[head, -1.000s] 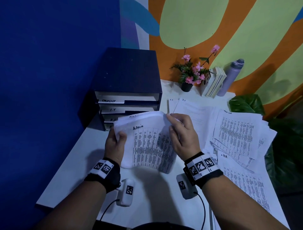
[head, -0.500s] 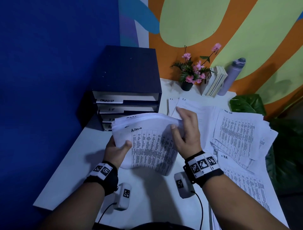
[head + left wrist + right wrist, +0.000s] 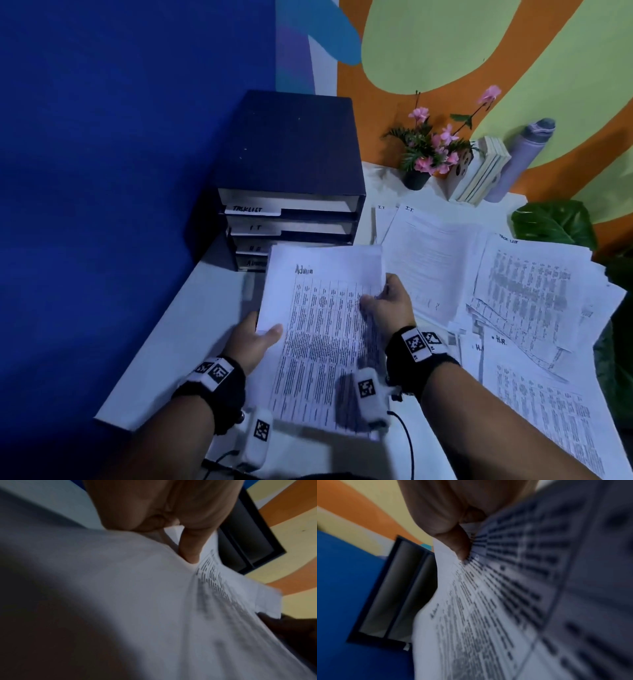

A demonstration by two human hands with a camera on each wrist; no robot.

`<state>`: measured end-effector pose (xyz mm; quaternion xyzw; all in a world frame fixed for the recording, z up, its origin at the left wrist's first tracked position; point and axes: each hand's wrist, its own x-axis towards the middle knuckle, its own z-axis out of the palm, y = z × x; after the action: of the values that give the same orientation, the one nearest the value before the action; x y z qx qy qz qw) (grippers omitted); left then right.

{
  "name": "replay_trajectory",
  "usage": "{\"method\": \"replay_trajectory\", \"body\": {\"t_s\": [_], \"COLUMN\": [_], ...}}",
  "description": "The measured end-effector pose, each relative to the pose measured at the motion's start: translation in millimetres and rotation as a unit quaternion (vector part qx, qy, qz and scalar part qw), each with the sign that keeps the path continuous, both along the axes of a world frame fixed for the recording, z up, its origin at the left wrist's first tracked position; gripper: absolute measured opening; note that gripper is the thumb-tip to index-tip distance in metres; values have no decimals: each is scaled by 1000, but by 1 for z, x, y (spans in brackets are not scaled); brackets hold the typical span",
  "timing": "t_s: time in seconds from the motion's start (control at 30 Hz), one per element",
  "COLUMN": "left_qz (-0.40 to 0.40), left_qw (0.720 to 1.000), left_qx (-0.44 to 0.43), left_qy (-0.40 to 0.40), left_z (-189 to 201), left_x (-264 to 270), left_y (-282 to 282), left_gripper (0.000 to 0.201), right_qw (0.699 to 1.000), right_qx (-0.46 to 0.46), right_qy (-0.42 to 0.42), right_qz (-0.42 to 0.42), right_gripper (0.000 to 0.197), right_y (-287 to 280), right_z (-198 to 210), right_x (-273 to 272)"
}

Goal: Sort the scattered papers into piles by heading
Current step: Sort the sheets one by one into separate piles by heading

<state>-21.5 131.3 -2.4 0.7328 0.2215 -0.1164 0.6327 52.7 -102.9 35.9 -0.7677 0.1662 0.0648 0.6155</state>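
Observation:
I hold a stack of printed sheets headed "Admin" [image 3: 325,329] above the white desk, in front of the tray unit. My left hand [image 3: 257,339] grips its left edge, thumb on top; the thumb [image 3: 188,547] shows pressed on the paper [image 3: 154,601]. My right hand [image 3: 387,305] grips the right edge, its thumb [image 3: 460,545] on the printed table [image 3: 488,615]. Other sheets lie spread on the right: two headed "IT" [image 3: 431,260], a "Task list" sheet [image 3: 534,291] and "HR" sheets [image 3: 534,394].
A dark tray unit [image 3: 291,178] with slots labelled Tasklist, IT, HR and Admin stands at the back left against the blue wall. A flower pot [image 3: 416,178], books [image 3: 479,174] and a grey bottle [image 3: 520,157] line the back edge. Green leaves [image 3: 555,222] hang at the right.
The Admin stack was bent and curled between both hands; now it lies flatter and has swung upright. My right hand has shifted from its top edge to its right side.

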Motion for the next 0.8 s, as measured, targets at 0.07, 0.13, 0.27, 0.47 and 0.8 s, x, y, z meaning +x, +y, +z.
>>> {"method": "replay_trajectory", "body": {"t_s": [0.07, 0.13, 0.27, 0.47, 0.8], "left_qz": [1, 2, 19, -3, 20], "left_qw": [999, 995, 989, 976, 989], "left_qx": [-25, -43, -71, -137, -45], "left_qy": [45, 85, 128, 171, 138], "left_z": [-8, -13, -19, -2, -23], "left_x": [-8, -20, -40, -54, -23], "left_y": [14, 27, 51, 69, 92], "left_gripper": [23, 19, 24, 29, 32], "right_qw": [998, 995, 991, 986, 979], "right_qx": [-20, -24, 7, -31, -86], "right_qy": [50, 89, 131, 163, 151], "right_qz": [17, 30, 30, 31, 101], "right_gripper": [30, 27, 24, 23, 18], "right_y": [8, 18, 43, 63, 60], "right_z": [-16, -25, -36, -51, -74], "right_x": [0, -1, 7, 36, 36]}}
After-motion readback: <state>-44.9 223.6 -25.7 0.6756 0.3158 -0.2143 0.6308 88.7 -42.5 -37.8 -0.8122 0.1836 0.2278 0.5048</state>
